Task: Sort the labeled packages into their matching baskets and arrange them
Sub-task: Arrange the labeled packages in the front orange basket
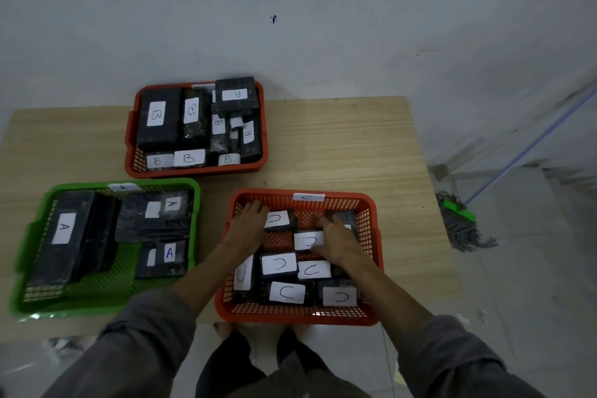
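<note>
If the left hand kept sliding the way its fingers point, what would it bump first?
Probably the far wall of the C basket. The left hand points up-picture, fingertips nearly at the mesh already, though depth is hard to judge.
</note>
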A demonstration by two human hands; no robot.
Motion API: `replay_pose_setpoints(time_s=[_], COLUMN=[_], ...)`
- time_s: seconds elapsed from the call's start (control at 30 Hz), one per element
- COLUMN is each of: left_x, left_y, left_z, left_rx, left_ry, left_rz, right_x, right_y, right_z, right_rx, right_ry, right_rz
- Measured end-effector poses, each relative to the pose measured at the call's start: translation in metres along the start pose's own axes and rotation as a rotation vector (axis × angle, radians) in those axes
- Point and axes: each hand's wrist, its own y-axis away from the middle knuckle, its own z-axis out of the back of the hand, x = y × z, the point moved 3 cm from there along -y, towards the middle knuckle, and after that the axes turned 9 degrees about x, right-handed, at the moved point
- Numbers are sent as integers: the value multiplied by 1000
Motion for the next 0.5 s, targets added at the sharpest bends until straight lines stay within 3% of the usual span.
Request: replay_pose_setpoints(time_s=[0.1, 0.27, 0.5], left_x=[-3, -15, -24], left_y=[2, 9, 3], left_z=[0, -5, -8], left_rx=[0, -21, -36], left_ry=[7, -2, 89], left_rz=[-5, -33, 182], right_x=[-6, -8, -16], right_y=[5, 5, 3], right_z=[-4, 7, 11], right_rx=[85, 83, 113], right_ry=[53, -8, -89], right_rz=[41, 17, -26])
